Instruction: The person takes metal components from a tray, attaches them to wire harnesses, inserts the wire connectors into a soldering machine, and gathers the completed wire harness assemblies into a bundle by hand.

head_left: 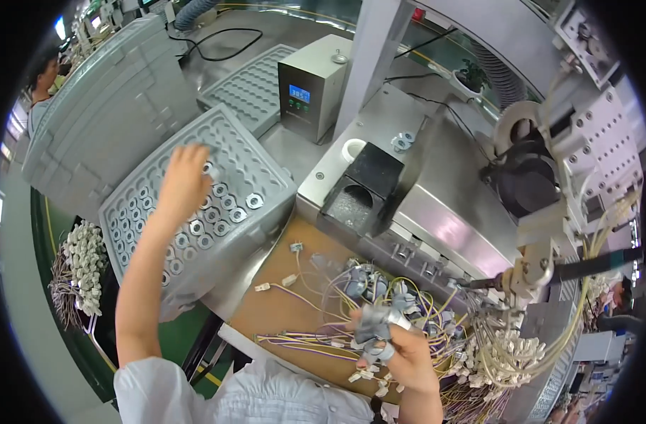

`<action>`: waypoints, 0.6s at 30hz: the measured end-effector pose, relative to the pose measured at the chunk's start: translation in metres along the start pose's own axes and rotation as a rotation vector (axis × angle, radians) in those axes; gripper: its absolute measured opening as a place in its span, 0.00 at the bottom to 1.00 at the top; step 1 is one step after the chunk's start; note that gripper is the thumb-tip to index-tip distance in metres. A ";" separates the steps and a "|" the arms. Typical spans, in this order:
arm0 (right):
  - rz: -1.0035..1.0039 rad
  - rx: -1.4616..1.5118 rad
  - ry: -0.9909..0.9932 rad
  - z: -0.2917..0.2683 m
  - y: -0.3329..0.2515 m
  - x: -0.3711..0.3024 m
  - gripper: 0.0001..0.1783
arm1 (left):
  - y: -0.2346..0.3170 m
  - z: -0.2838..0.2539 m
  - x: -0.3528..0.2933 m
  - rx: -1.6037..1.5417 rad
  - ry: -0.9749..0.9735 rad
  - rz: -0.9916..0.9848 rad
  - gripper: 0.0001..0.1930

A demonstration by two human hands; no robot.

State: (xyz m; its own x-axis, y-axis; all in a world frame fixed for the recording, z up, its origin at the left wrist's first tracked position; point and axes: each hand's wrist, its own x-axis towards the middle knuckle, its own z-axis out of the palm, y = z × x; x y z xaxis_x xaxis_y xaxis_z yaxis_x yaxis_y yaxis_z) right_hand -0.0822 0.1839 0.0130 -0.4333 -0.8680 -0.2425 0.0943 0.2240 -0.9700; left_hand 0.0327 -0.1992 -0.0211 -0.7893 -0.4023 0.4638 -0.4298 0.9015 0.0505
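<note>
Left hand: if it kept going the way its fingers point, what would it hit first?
Likely the grey moulded plastic tray of round pockets holding metal rings: the left hand reaches up and across it, though its height above the tray is unclear.

The left hand point(183, 180) covers part of the grey tray point(266, 185), hiding whatever its fingertips touch. The right hand point(405, 355) clutches blurred small grey parts point(374, 326), their kind unclear.

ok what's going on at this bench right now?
A person is working at a wiring bench. The left hand reaches up onto a tilted grey tray of small metal rings, fingers on the rings. The right hand holds a small grey part, fingertips taped, over a tangle of wire harnesses on the brown board. A metal machine sits behind.
</note>
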 end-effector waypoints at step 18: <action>-0.133 -0.045 0.024 -0.029 -0.015 -0.037 0.09 | 0.109 -0.067 -0.045 -1.383 -0.266 -0.342 0.21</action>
State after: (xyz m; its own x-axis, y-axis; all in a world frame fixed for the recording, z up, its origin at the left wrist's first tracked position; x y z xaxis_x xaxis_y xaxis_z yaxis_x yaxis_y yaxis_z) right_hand -0.0942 0.2253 0.0371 -0.4602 -0.8808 -0.1110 -0.0058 0.1280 -0.9918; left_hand 0.0507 -0.0724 0.0226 -0.8592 -0.5041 0.0874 0.0277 0.1247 0.9918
